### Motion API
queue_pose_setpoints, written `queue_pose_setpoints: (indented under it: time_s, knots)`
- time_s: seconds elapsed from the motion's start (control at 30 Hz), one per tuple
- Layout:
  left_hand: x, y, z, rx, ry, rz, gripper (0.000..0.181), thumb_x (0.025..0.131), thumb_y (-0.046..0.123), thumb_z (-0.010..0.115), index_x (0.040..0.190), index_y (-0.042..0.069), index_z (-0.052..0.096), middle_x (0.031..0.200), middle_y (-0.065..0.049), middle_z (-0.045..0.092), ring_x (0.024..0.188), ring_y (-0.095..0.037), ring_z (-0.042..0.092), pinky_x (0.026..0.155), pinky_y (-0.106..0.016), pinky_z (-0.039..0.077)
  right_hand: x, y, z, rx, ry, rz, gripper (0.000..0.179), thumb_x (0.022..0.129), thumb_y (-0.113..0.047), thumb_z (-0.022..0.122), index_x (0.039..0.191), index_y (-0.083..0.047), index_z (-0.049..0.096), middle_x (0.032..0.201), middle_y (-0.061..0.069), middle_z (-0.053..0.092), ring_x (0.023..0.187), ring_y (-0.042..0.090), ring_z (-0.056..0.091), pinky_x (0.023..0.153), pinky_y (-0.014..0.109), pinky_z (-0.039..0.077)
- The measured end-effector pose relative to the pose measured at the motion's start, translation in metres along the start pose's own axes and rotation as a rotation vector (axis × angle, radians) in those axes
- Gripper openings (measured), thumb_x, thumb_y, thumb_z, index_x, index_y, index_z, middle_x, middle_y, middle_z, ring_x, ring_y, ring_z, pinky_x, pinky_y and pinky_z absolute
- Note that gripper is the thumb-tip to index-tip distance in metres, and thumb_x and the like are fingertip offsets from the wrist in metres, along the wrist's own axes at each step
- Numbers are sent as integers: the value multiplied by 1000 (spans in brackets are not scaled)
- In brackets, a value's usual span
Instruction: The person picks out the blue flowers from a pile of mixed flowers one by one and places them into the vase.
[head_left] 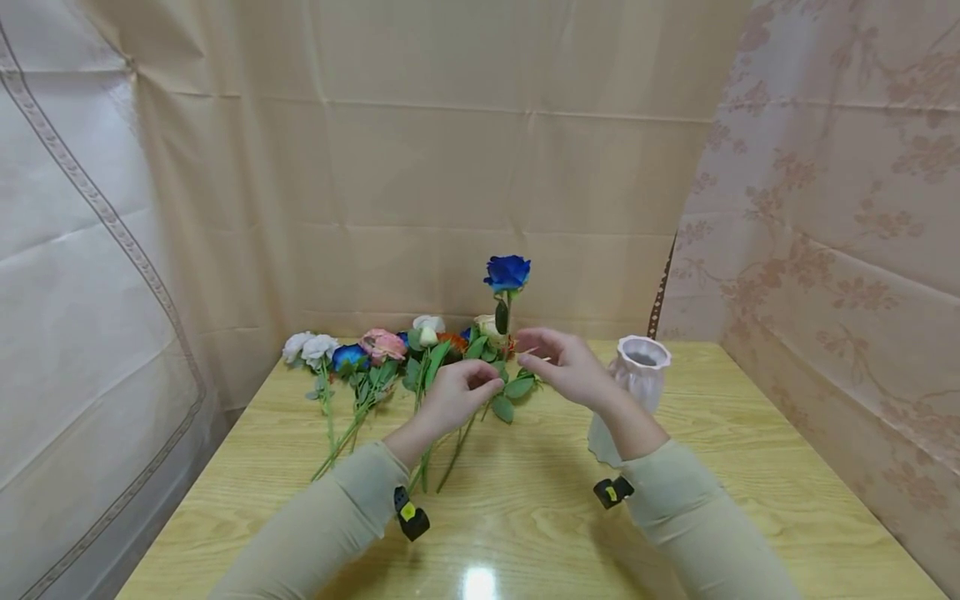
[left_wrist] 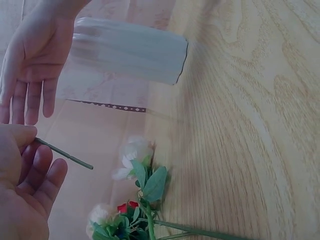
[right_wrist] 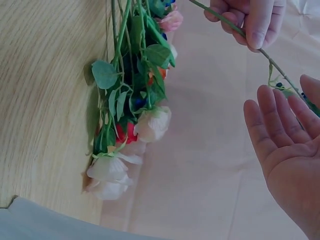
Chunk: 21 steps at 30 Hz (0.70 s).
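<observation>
A blue rose (head_left: 507, 273) stands upright in front of the curtain, its bloom above both hands. My left hand (head_left: 463, 392) pinches its green stem (right_wrist: 222, 20) between thumb and fingers. In the left wrist view the cut end of the stem (left_wrist: 75, 160) pokes out past the fingers. My right hand (head_left: 566, 367) is beside the stem, higher up, with its palm turned toward it. Its fingers (right_wrist: 280, 117) are extended and slightly spread in the right wrist view. Behind the right forearm stands a pale ribbed vase (head_left: 645, 383), its mouth facing up.
Several artificial flowers lie along the table's back left: white flowers (head_left: 318, 348), a pink flower (head_left: 383, 344), another blue flower (head_left: 350, 357) and a cream rose (right_wrist: 154, 123). Their stems (head_left: 330, 417) point toward the front. Curtains (head_left: 480, 167) hang behind the wooden table (head_left: 540, 517).
</observation>
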<state>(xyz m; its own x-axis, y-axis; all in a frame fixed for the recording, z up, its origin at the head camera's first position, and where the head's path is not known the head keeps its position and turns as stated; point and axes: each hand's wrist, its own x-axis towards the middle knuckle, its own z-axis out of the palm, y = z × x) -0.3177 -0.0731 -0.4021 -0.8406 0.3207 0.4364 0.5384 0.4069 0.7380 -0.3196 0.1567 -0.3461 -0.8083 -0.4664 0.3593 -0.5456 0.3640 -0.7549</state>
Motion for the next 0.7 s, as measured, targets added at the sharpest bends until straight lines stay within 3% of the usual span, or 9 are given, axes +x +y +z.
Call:
queue_pose_setpoints:
  time_s: [0.27, 0.5, 0.7]
  knots:
    - [-1, 2, 3, 2, -40, -2, 13, 99, 19, 71, 103, 7, 76, 89, 6, 71, 77, -10, 64, 66, -30, 54, -1, 3, 3, 0, 2, 17, 39, 101, -21, 68, 135, -3, 61, 115, 12, 71, 101, 26, 68, 86, 40, 57]
    - [-3, 5, 7, -16, -73, -13, 9, 98, 19, 72, 103, 12, 76, 91, 7, 71, 80, -10, 65, 68, -29, 55, 0, 7, 7, 8, 6, 11, 32, 99, -20, 69, 126, -2, 65, 108, 9, 71, 98, 23, 68, 86, 38, 57]
    - [-4, 6, 11, -32, -91, -15, 9, 99, 17, 71, 103, 10, 76, 91, 6, 71, 80, -10, 65, 68, -28, 55, 0, 8, 8, 61, 2, 17, 26, 99, -15, 69, 121, -1, 67, 108, 20, 70, 100, 38, 67, 85, 36, 56]
